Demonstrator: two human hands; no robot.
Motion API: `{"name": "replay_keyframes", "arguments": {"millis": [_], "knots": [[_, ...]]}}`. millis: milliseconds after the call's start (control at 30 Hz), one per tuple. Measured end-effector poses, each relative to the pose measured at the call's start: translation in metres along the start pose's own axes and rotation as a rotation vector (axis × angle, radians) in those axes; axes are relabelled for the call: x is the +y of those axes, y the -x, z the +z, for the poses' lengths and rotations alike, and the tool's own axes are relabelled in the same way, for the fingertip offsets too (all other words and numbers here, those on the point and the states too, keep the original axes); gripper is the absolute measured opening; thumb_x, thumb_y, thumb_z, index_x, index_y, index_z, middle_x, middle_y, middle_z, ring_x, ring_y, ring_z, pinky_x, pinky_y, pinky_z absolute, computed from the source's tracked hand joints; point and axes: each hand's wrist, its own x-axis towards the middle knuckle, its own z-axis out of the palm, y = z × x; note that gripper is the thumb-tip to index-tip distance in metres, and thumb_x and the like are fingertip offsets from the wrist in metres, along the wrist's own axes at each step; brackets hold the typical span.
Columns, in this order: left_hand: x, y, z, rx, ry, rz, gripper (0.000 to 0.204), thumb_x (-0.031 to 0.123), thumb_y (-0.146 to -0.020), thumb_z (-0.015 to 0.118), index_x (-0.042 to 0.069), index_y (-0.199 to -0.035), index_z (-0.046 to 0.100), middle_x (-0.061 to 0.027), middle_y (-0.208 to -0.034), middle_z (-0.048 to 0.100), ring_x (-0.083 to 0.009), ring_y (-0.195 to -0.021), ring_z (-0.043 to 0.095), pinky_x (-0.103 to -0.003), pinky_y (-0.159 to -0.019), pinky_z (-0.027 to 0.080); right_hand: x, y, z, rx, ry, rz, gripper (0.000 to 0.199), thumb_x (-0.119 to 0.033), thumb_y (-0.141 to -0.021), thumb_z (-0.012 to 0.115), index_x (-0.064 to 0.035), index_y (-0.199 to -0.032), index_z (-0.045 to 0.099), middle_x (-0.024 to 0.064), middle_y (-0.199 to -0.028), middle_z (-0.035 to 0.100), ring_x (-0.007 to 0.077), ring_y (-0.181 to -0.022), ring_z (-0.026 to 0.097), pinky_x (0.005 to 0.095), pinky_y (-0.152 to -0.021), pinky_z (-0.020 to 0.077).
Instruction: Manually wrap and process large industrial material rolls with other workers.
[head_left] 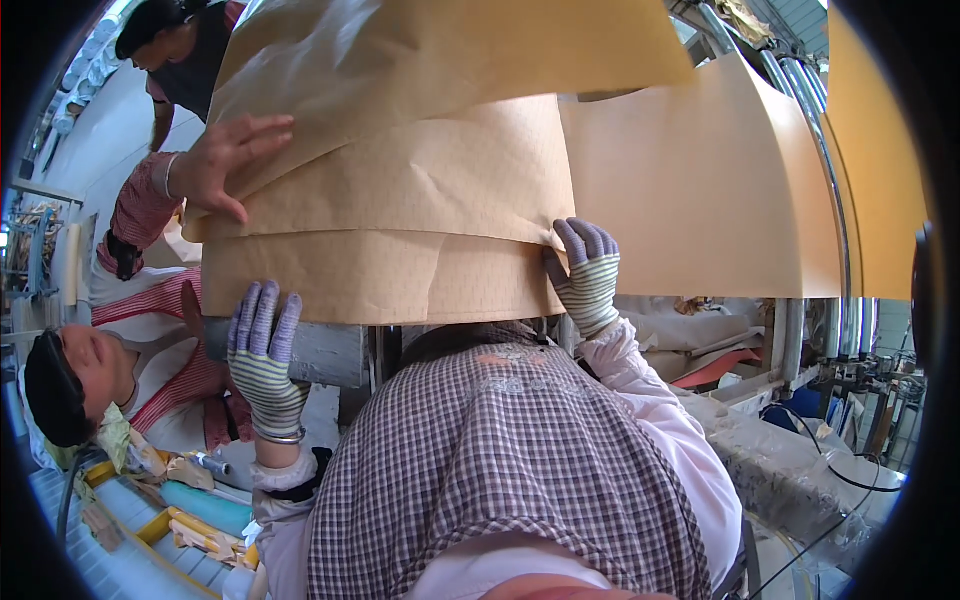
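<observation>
Wide sheets of brown paper (pixel 330 275) lie layered in front of me, the upper one ending in a crosswise edge above the lower one. My left hand (pixel 265 350), in a grey-and-green striped knit glove, rests with straight fingers on the near left corner of the paper. At the right edge, my right hand (pixel 590 270), gloved alike, pinches the paper between thumb and fingers where the upper layer creases. A co-worker's bare hand (pixel 235 160) presses the upper sheet at the far left. Above it, a raised brown sheet (pixel 450 60) curves over the stack.
The co-worker (pixel 110 375) in a dark cap and red-striped clothing stands close on my left. Another person (pixel 185 55) is farther back. Large brown sheets (pixel 700 190) hang by metal rails (pixel 845 230) on the right. A black cable (pixel 840 475) loops at the lower right.
</observation>
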Motion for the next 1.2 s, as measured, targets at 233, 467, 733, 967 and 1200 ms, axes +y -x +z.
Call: {"name": "replay_keyframes", "arguments": {"millis": [233, 467, 733, 967, 1200], "knots": [[0.001, -0.001, 0.001, 0.031, -0.044, 0.008, 0.051, 0.031, -0.085, 0.053, 0.012, -0.132, 0.061, -0.0131, -0.140, 0.055, -0.0339, -0.127, 0.053, -0.050, -0.108, 0.040, -0.012, -0.024, 0.018, -0.014, -0.124, -0.080, 0.038, -0.007, -0.077, 0.071, -0.0097, -0.115, 0.062, 0.0087, -0.096, 0.065, 0.0291, -0.085, 0.063, 0.0422, -0.074, 0.0513], [-0.002, 0.000, -0.008, -0.019, -0.050, -0.021, 0.053, 0.037, -0.087, 0.049, 0.015, -0.133, 0.062, -0.0121, -0.140, 0.055, -0.0319, -0.129, 0.052, -0.048, -0.110, 0.037, -0.046, -0.054, 0.014, 0.096, -0.152, -0.280, 0.036, -0.006, -0.073, 0.072, -0.0105, -0.109, 0.063, 0.0035, -0.090, 0.060, 0.0225, -0.079, 0.061, 0.0389, -0.070, 0.0485], [0.002, 0.000, -0.009, 0.092, -0.011, -0.062, 0.055, 0.047, -0.089, 0.048, 0.015, -0.130, 0.064, -0.0118, -0.135, 0.057, -0.0329, -0.121, 0.055, -0.048, -0.105, 0.040, -0.088, -0.075, -0.015, 0.059, -0.238, -0.525, 0.040, -0.009, -0.067, 0.071, -0.0059, -0.108, 0.068, 0.0045, -0.086, 0.061, 0.0230, -0.075, 0.062, 0.0392, -0.068, 0.0492], [-0.003, 0.005, -0.002, 0.205, 0.000, -0.056, 0.044, 0.033, -0.082, 0.059, 0.012, -0.121, 0.066, -0.0088, -0.117, 0.058, -0.0309, -0.111, 0.054, -0.048, -0.097, 0.044, -0.123, -0.086, -0.021, -0.010, -0.277, -0.682, 0.041, -0.011, -0.067, 0.070, -0.0036, -0.108, 0.068, 0.0019, -0.079, 0.054, 0.0184, -0.071, 0.058, 0.0353, -0.064, 0.0481], [-0.004, 0.014, 0.001, 0.230, -0.008, -0.080, 0.036, 0.019, -0.074, 0.064, 0.012, -0.110, 0.066, -0.0079, -0.111, 0.058, -0.0300, -0.106, 0.056, -0.047, -0.094, 0.046, -0.129, -0.090, -0.018, -0.060, -0.294, -0.722, 0.047, -0.010, -0.064, 0.069, -0.0047, -0.111, 0.068, 0.0025, -0.085, 0.055, 0.0197, -0.074, 0.060, 0.0358, -0.065, 0.0478]]}}
